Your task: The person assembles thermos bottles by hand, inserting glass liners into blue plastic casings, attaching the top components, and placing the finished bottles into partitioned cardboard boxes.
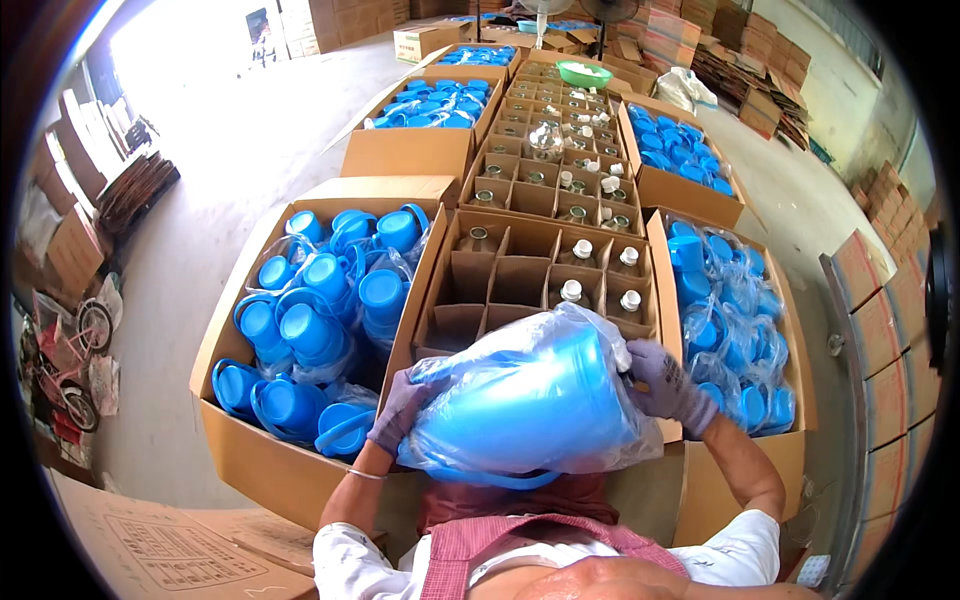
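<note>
A large blue plastic jug [520,405] in a clear plastic bag [455,440] lies sideways across my front, its handle along the lower side. My left hand [403,408], in a purple-grey glove, grips its left end through the film. At the other end my right hand [668,385], gloved alike, is closed on the bag, its fingertips partly hidden. Just beyond the jug stands a divided carton [520,277], where bottles with white caps [571,291] and an uncapped one [478,240] sit in some compartments.
Open cartons of blue jugs stand at left [300,320] and right [735,320]. More cartons [410,150] continue behind, with a green basin [584,74] on the divided ones. Stacked boxes [885,370] line the right side. A pink bicycle [75,360] stands at far left.
</note>
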{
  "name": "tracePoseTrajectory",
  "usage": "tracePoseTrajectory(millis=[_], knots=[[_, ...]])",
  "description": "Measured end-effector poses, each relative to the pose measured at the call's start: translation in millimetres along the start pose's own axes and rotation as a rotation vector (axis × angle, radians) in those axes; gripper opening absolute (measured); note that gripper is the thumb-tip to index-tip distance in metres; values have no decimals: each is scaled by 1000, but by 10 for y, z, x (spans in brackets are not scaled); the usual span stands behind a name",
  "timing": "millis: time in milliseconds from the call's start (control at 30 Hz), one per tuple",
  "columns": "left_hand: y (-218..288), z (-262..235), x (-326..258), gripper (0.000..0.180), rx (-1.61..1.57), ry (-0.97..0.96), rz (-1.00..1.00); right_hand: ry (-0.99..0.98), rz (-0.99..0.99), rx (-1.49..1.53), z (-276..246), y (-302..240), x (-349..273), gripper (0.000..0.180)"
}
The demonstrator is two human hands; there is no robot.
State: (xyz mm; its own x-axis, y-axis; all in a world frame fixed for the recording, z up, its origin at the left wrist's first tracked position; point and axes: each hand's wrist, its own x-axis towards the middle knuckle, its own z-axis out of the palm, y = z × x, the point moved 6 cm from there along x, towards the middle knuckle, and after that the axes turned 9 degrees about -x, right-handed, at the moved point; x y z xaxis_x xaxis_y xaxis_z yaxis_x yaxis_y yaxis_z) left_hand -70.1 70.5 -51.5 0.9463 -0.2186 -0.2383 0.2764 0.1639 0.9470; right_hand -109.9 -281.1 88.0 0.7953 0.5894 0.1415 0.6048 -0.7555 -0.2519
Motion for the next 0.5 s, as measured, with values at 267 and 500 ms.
tracePoseTrajectory(millis=[267,500], knots=[[30,24,-49,42,9,34,-43,271,188,236,-140,-24,-66,27],[-139,-122,239,49,53,-123,72,245,-498,-304,-324,-506,173,41]])
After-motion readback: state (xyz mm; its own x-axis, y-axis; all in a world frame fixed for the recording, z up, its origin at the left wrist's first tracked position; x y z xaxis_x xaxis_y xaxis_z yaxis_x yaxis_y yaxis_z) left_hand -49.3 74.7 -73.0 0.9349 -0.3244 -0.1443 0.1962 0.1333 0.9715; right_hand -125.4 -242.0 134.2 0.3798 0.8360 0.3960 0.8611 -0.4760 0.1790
